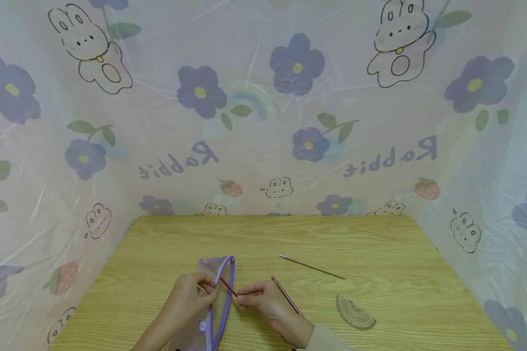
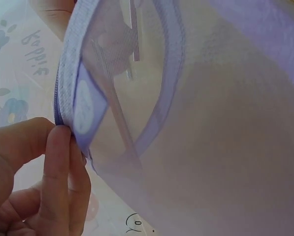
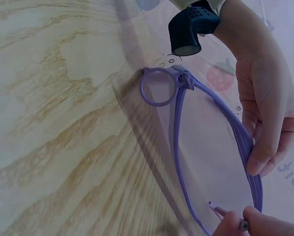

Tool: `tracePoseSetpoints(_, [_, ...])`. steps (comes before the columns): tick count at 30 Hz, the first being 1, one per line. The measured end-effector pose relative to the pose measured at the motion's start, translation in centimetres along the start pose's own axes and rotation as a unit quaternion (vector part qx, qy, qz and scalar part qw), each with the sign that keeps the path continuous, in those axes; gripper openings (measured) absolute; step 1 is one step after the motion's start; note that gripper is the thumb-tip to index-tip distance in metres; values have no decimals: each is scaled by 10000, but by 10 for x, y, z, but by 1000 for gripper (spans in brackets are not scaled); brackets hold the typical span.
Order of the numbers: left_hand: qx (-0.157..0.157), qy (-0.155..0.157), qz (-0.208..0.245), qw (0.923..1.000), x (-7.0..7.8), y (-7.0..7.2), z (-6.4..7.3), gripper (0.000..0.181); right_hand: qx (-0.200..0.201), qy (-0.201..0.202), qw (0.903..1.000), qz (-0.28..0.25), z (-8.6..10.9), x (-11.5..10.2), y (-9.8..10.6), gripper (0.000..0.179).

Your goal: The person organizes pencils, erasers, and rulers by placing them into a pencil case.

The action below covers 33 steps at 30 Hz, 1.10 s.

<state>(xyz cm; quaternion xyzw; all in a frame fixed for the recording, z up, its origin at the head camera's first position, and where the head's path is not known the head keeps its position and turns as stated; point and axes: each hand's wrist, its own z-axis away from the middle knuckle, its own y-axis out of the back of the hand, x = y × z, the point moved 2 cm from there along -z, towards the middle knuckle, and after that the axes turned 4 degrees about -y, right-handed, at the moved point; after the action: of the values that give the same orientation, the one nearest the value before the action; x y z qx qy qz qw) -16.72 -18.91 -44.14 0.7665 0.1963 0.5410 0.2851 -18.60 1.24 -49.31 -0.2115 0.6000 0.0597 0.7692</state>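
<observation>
A translucent pouch with purple zipper edging (image 1: 230, 297) stands on the table with its mouth spread apart. My left hand (image 1: 189, 295) pinches one edge of that mouth; the left wrist view shows the thumb and fingers (image 2: 58, 167) on the zipper band. Between the fingertips of my right hand (image 1: 268, 302) is a slim dark red pencil (image 1: 229, 287), slanting into the pouch opening. The right wrist view has its thin end (image 3: 216, 210) inside the mouth. A purple ring (image 3: 157, 103) hangs at the pouch's zipper end.
Beside my right hand lies another dark pencil (image 1: 285, 294), partly hidden by the wrist. Farther back is a silvery-gold pencil (image 1: 312, 266). A clear protractor (image 1: 355, 313) lies to the right. Patterned curtain (image 1: 254, 146) surrounds the wooden table (image 1: 167, 239) at the back and sides.
</observation>
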Motion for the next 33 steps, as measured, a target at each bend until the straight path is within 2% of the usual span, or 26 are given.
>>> tracePoseSetpoints(9, [-159, 14, 153, 9998, -1, -1, -1, 6, 38, -1, 10000, -50, -3, 4, -9, 21])
tracePoseSetpoints(23, [-67, 5, 270, 9996, -1, 1, 0, 6, 126, -57, 9997, -188, -2, 8, -20, 19])
tracePoseSetpoints(33, [-50, 0, 209, 9998, -2, 3, 1, 10, -6, -117, 9995, -303, -2, 9, -27, 18])
